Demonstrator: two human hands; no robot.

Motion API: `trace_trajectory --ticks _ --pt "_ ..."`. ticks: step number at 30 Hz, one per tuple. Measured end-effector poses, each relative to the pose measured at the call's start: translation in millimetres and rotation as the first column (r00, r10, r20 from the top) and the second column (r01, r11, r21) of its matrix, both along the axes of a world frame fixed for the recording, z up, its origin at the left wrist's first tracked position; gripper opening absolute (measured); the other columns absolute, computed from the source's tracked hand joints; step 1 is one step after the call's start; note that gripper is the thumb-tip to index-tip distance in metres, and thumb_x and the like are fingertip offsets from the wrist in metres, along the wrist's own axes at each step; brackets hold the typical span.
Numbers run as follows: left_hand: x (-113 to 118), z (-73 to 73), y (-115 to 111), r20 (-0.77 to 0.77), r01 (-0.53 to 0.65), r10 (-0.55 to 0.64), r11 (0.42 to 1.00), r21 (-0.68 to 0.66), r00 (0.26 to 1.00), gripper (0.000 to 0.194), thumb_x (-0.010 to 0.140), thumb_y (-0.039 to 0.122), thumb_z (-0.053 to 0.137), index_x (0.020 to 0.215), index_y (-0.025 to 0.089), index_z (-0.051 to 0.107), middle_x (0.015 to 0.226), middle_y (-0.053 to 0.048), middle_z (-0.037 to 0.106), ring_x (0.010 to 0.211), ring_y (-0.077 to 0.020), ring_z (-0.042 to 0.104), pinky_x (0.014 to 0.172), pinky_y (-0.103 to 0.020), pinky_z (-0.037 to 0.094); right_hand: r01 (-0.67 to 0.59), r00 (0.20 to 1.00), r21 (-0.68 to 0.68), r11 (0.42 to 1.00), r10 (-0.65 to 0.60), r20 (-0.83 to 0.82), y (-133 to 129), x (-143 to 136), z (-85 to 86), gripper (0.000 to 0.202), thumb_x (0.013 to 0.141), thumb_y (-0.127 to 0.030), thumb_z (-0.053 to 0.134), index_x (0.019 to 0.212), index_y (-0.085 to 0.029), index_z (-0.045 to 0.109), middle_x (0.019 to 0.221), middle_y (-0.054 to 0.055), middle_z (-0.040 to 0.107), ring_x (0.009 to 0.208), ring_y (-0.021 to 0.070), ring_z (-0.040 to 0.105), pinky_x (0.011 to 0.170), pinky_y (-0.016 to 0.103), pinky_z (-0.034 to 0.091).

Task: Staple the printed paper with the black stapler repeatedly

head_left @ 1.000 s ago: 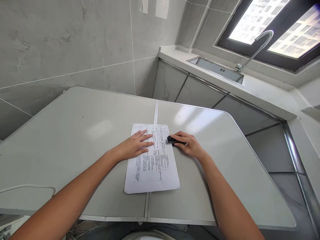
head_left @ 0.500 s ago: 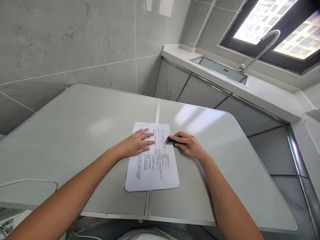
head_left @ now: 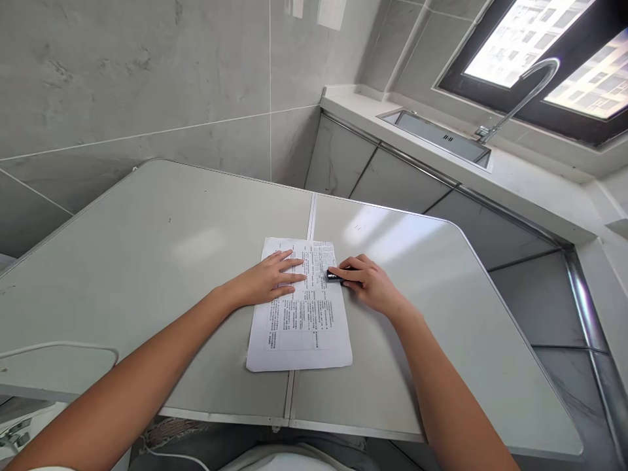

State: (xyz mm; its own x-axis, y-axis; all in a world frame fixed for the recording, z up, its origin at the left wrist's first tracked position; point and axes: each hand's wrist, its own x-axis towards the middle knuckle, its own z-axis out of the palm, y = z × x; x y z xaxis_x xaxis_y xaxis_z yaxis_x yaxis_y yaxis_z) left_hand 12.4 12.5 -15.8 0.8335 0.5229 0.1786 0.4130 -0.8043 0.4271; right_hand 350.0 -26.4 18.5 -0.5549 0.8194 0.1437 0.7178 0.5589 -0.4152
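Printed white paper (head_left: 304, 353) lies across the seam of the light grey folding table, its lower corners slightly curled. My left hand (head_left: 269, 278) rests flat on the upper left part of the paper, fingers spread. At the paper's right edge, my right hand (head_left: 367, 281) is closed around a small black stapler (head_left: 334, 276), whose front end sits over the print. The rest of the stapler is hidden under my fingers.
The table (head_left: 206, 216) has a metal rim and a central seam. Beyond it at the upper right are a counter with a sink (head_left: 441, 136), a curved faucet (head_left: 527, 95) and a window. A grey tiled wall stands behind the table.
My right fingers have moved forward along the top of the stapler, covering more of it. My left hand keeps its place on the paper. The view has shifted slightly.
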Motion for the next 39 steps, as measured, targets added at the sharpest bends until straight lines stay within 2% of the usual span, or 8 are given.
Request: trace_trajectory --ticks 7,12,17,21,24,28,32,39 --pt "-2.7 3.3 0.7 0.001 -0.012 0.012 0.999 -0.029 1.0 0.042 0.104 0.037 0.056 0.144 0.035 0.063 0.161 -0.004 0.047 0.156 -0.0372 0.028 0.123 -0.061 0.033 0.057 0.99 0.036 0.998 -0.061 0.124 -5.9 -11.0 5.9 0.056 0.095 -0.008 0.051 0.143 -0.037 0.061 0.121 0.006 0.07 0.103 0.0259 0.06 0.09 0.041 0.047" --pt "-3.9 5.3 1.3 -0.007 -0.016 0.015 0.996 -0.084 1.0 0.042 0.105 0.039 0.052 0.145 0.037 0.062 0.163 -0.002 0.046 0.157 -0.0355 0.026 0.125 -0.06 0.03 0.196 0.98 -0.052 0.979 -0.197 -0.004 3.7 34.1 2.3 0.045 0.09 -0.017 0.058 0.132 -0.031 0.063 0.119 0.004 0.072 0.104 0.0258 0.065 0.09 0.037 0.048" --pt "-2.5 7.2 2.9 0.1 -0.05 0.069 0.983 -0.179 0.993 0.041 0.101 0.043 0.059 0.142 0.036 0.064 0.161 -0.003 0.047 0.156 -0.0337 0.029 0.126 -0.058 0.028 0.586 0.809 -0.026 0.81 -0.587 -0.022 14.6 61.9 -14.8 0.019 0.086 -0.032 0.064 0.103 -0.024 0.066 0.088 0.005 0.071 0.08 0.0252 0.062 0.069 0.033 0.043" --pt "-9.3 11.8 12.4 0.393 -0.21 0.342 0.916 -0.342 0.853 0.029 0.099 0.044 0.061 0.117 0.026 0.076 0.13 -0.009 0.069 0.125 -0.0266 0.06 0.111 -0.045 0.045 0.727 0.673 0.049 0.685 -0.697 -0.246 13.3 12.4 -11.3 0.019 0.087 -0.036 0.062 0.1 -0.022 0.061 0.088 0.006 0.069 0.079 0.0242 0.06 0.07 0.033 0.042" --pt "-19.9 11.3 24.3 0.554 -0.261 0.576 0.797 -0.545 0.601 0.03 0.101 0.042 0.057 0.088 0.02 0.074 0.086 -0.005 0.068 0.084 -0.0183 0.063 0.084 -0.033 0.052 0.586 0.762 -0.043 0.809 -0.568 -0.309 7.2 -56.6 -4.4 0.017 0.088 -0.033 0.062 0.101 -0.023 0.059 0.091 0.004 0.069 0.079 0.0222 0.06 0.071 0.032 0.043" --pt "-29.2 4.9 36.6 0.621 -0.249 0.726 0.686 -0.683 0.296 0.028 0.096 0.036 0.062 0.074 0.019 0.066 0.073 -0.001 0.057 0.067 -0.0133 0.051 0.064 -0.026 0.044 0.432 0.875 -0.096 0.897 -0.442 -0.198 1.6 -136.5 -7.9 0.012 0.088 -0.024 0.059 0.1 -0.024 0.056 0.096 0.005 0.067 0.088 0.0236 0.059 0.075 0.033 0.044" --pt "-29.6 2.5 38.6 0.593 -0.25 0.756 0.652 -0.716 0.276 0.027 0.094 0.035 0.064 0.071 0.019 0.065 0.071 -0.001 0.054 0.063 -0.0117 0.047 0.06 -0.025 0.04 0.392 0.908 -0.07 0.917 -0.398 -0.134 -0.8 -152.6 -15.9 0.015 0.088 -0.019 0.056 0.102 -0.024 0.054 0.1 0.006 0.065 0.096 0.0254 0.055 0.079 0.035 0.044" --pt "-27.9 7.2 36.9 0.556 -0.236 0.78 0.621 -0.748 0.288 0.027 0.093 0.034 0.064 0.07 0.019 0.064 0.071 -0.002 0.053 0.062 -0.0116 0.047 0.057 -0.024 0.04 0.489 0.866 -0.033 0.872 -0.489 -0.106 -14.2 -67.0 -16.3 0.01 0.088 -0.024 0.055 0.098 -0.024 0.054 0.097 0.006 0.064 0.094 0.0258 0.057 0.08 0.036 0.046"
